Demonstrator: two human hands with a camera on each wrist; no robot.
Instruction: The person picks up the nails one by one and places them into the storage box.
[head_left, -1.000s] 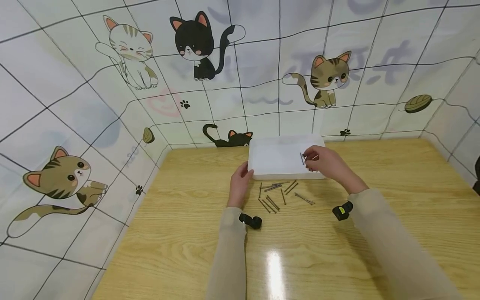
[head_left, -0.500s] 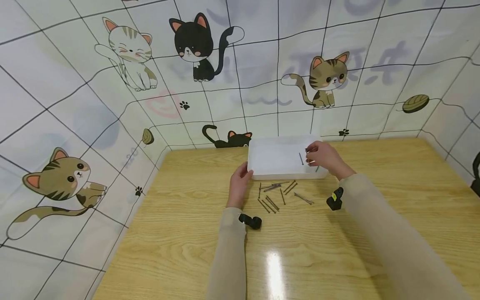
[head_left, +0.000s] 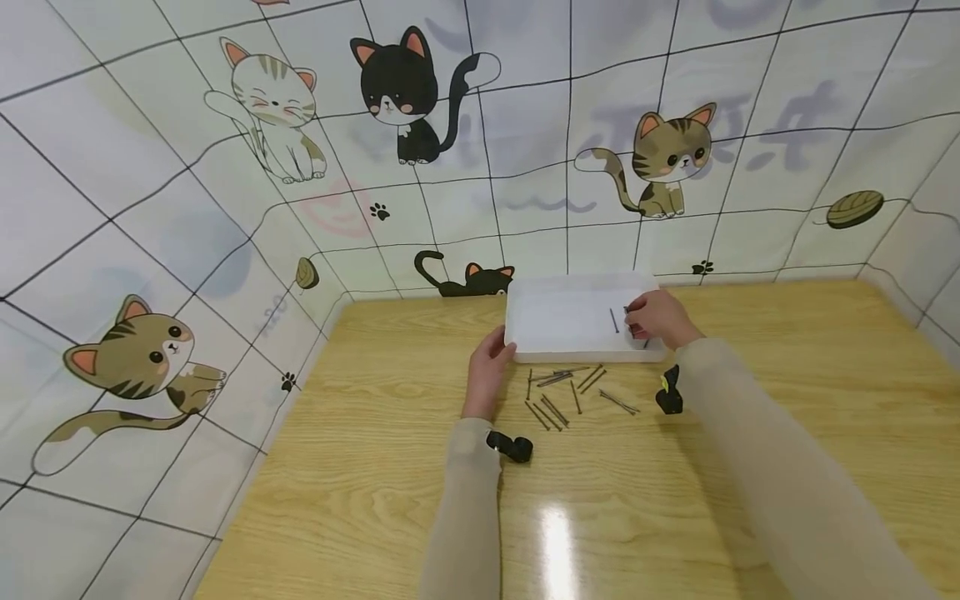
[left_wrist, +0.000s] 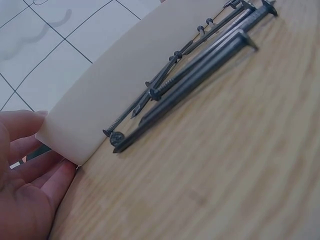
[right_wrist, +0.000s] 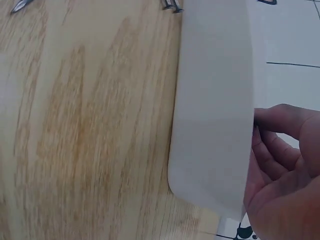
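My left hand (head_left: pixel 486 375) grips the left front corner of a shallow white tray (head_left: pixel 577 357); in the left wrist view the thumb lies at the rim and the fingers (left_wrist: pixel 60 175) curl around the end wall. Inside the tray's right part, my right hand (head_left: pixel 662 319) pinches a dark nail (head_left: pixel 627 311), its end showing at the fingertips. Left of those fingertips another nail (head_left: pixel 614 322) lies on the tray floor. In the right wrist view the tray wall (right_wrist: pixel 212 110) hides the right fingertips and what they hold.
Several loose nails (head_left: pixel 555 411) lie scattered on the wooden table (head_left: pixel 375 467) before the tray, some crossing each other (left_wrist: pixel 185 82). A crossed pair of nails (head_left: pixel 618 403) lies at the right. Behind the table hangs a cat-printed sheet (head_left: pixel 525 200).
My right hand has shifted right inside the tray, leaving one nail lying on its floor. The left hand keeps its grip on the corner. The view has swung slightly.
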